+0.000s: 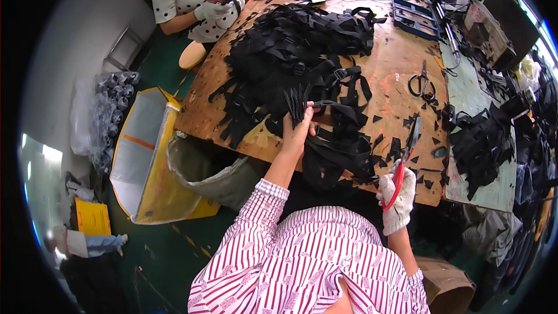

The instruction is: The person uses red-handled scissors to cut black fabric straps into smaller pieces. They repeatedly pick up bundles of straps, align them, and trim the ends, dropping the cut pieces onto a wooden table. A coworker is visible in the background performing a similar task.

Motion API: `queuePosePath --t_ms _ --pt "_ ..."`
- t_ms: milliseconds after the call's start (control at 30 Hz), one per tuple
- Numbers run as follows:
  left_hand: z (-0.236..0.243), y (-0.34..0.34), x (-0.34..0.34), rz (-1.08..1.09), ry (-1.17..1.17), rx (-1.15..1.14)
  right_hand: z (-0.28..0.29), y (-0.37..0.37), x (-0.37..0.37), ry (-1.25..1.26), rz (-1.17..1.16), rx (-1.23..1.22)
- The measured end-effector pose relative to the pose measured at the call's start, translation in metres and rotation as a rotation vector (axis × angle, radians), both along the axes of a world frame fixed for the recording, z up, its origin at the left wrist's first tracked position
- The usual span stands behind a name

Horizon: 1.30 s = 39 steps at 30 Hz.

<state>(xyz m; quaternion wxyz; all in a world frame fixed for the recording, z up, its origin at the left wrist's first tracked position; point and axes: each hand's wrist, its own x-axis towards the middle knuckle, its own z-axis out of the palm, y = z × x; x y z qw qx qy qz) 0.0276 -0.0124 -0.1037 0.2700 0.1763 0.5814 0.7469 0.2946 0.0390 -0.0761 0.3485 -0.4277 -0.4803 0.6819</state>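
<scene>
My bare left hand (298, 129) is closed around a bundle of black straps (297, 102), their ends fanning upward. More black webbing (325, 154) hangs below it at the table's near edge. In a white knitted glove, my right hand (397, 197) grips red-handled scissors (401, 175) by the handles. The blades point up and away over the wooden table (401, 81), and they look nearly together. A large heap of black webbing straps with buckles (285, 46) covers the middle of the table, just beyond my left hand.
Black scissors (422, 84) lie at right, near a dark blue tray (415, 18). Triangular black offcuts (396, 146) litter the wood. Another black pile (481, 148) sits on the green surface. At left stand a grey sack (203, 183) and yellow bin (145, 163). A gloved co-worker (195, 3) works far left.
</scene>
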Motion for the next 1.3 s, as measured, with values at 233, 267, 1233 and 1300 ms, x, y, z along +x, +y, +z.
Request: queuePosePath --t_ms 233,267,1233,1300 --pt "0.036 -0.004 0.013 -0.244 0.072 0.193 0.019 0.019 -0.022 0.111 0.097 0.388" --pt "0.044 -0.005 0.017 -0.354 -0.161 0.291 0.020 0.022 -0.027 0.124 0.085 0.461" --pt "0.021 0.001 0.108 -0.454 -0.384 0.136 0.018 0.020 -0.054 0.263 -0.038 0.063" --pt "0.024 0.000 0.108 -0.405 -0.360 0.099 0.020 0.015 -0.055 0.205 -0.075 0.058"
